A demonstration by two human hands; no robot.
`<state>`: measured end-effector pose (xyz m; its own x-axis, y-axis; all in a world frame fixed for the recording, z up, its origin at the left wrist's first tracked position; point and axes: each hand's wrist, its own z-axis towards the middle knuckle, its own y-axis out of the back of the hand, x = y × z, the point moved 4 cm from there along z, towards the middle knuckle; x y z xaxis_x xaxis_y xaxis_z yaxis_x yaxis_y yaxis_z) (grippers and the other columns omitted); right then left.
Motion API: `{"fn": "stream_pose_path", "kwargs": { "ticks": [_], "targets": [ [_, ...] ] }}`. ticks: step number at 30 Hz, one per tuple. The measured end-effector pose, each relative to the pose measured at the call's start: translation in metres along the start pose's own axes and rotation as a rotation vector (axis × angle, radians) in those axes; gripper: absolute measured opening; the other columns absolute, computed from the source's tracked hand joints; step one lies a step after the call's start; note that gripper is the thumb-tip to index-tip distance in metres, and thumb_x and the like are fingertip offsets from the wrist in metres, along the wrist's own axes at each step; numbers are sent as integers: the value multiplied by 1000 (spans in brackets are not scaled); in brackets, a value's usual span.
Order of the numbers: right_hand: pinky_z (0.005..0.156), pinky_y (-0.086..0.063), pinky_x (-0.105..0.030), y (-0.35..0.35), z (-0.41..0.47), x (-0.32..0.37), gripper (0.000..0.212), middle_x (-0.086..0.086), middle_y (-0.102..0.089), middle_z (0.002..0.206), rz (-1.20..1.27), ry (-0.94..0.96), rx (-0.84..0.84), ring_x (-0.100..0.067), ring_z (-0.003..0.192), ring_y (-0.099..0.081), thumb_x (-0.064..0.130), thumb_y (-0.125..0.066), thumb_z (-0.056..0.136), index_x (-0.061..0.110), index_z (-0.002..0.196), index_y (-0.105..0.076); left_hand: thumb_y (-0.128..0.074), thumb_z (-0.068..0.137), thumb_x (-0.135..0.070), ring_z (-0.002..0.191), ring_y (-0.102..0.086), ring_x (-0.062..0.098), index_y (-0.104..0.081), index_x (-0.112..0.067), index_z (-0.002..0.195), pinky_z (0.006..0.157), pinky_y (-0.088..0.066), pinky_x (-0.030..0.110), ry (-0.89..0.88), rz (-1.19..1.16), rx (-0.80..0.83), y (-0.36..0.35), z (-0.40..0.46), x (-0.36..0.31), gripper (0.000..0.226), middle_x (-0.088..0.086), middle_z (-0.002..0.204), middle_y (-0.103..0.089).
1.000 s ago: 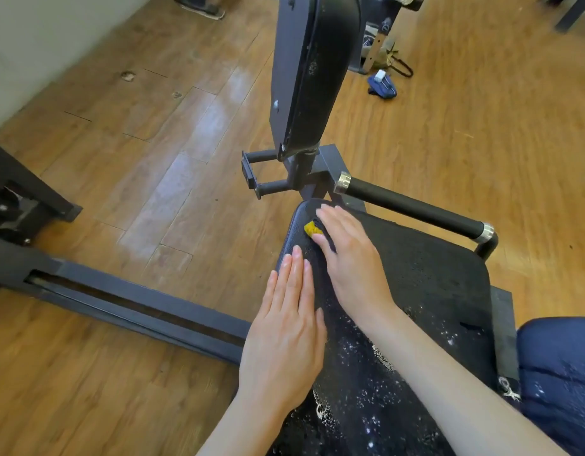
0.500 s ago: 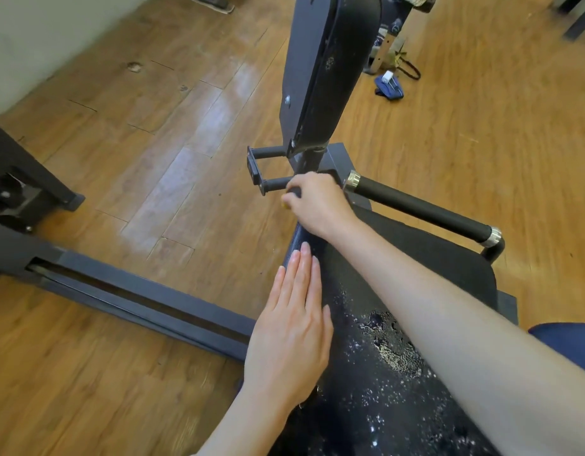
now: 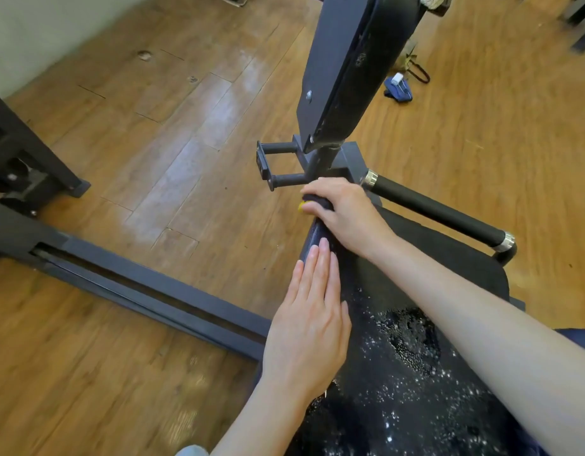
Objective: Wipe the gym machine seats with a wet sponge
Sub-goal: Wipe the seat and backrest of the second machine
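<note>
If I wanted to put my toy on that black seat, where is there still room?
Room: the dry stretch of seat between the right forearm and the side handle. Crowded: the far-left corner, where the right hand grips the sponge, and the left edge under the flat left hand. The near part is foamy.

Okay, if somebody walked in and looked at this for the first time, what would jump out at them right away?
Probably the two bare arms reaching onto the black seat in the foreground. The right hand curls over the seat's far corner, pressing a yellow sponge of which only a sliver shows, while the left hand lies flat along the seat's left edge. Next, the white foamy specks scattered over the near half of the seat.
</note>
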<state>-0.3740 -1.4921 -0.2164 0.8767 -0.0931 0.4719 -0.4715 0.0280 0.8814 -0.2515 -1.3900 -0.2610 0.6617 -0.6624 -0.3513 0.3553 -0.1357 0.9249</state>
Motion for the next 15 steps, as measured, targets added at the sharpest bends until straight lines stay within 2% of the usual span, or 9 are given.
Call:
{"fn": "stream_pose_path", "kwargs": {
  "ticks": [2, 4, 6, 7, 9, 11, 13, 15],
  "targets": [
    [93, -35, -19, 0, 14, -7, 26, -1, -66, 115, -24, -106, -68, -14, 111, -54, 24, -60, 95, 14, 117, -67, -24, 103, -30, 150, -21, 32, -29, 4, 152, 120, -23, 48, -1, 12, -7, 0, 0, 0, 59, 23, 160, -21],
    [100, -38, -22, 3, 1, -4, 25, 2, -66, 115, -3, -1, -68, -10, 113, -53, 22, -60, 94, 14, 117, -67, -25, 103, -30, 150, -22, 32, -30, 4, 151, 120, -23, 47, 0, 9, -14, 1, 0, 0, 59, 23, 160, -22],
    [106, -35, -21, 4, -19, 0, 27, 6, -63, 120, 24, 140, 41, -5, 120, -50, 21, -62, 94, 15, 119, -66, -26, 103, -30, 150, -22, 32, -30, 3, 151, 120, -24, 47, 11, -1, -16, 1, -1, 0, 59, 23, 160, -22],
    [107, -34, -22, 6, -17, -2, 29, 6, -62, 123, 15, 148, 86, -4, 122, -49, 22, -62, 94, 15, 122, -65, -26, 102, -30, 150, -22, 31, -30, 3, 151, 120, -24, 47, 15, -6, -12, 1, -1, 0, 59, 22, 160, -22],
    [102, -38, -25, 8, 3, -8, 30, 3, -64, 123, -26, 56, 81, -10, 119, -52, 26, -60, 94, 16, 122, -65, -28, 102, -30, 149, -24, 31, -31, 3, 151, 119, -24, 47, 13, -3, -9, 2, -1, 0, 59, 22, 160, -24],
    [95, -40, -25, 3, 10, -5, 26, 0, -65, 114, -68, -12, 17, -15, 111, -54, 27, -61, 94, 15, 115, -67, -27, 101, -30, 148, -26, 31, -34, 3, 150, 119, -26, 48, 21, -4, -19, 5, -3, 0, 59, 22, 158, -27],
    [93, -42, -27, -9, -7, 10, 22, -1, -66, 105, -113, 153, 52, -16, 106, -54, 27, -64, 91, 12, 107, -68, -27, 102, -29, 147, -29, 32, -37, 4, 148, 119, -29, 47, 35, -18, -21, 9, -9, -1, 58, 23, 156, -32],
    [92, -42, -31, -17, -28, 23, 22, -1, -65, 103, -138, 313, 256, -17, 104, -53, 28, -63, 92, 11, 104, -68, -28, 101, -31, 145, -32, 32, -41, 4, 146, 120, -29, 45, 30, -11, 0, 12, -22, -3, 58, 22, 154, -37]
  ]
}}
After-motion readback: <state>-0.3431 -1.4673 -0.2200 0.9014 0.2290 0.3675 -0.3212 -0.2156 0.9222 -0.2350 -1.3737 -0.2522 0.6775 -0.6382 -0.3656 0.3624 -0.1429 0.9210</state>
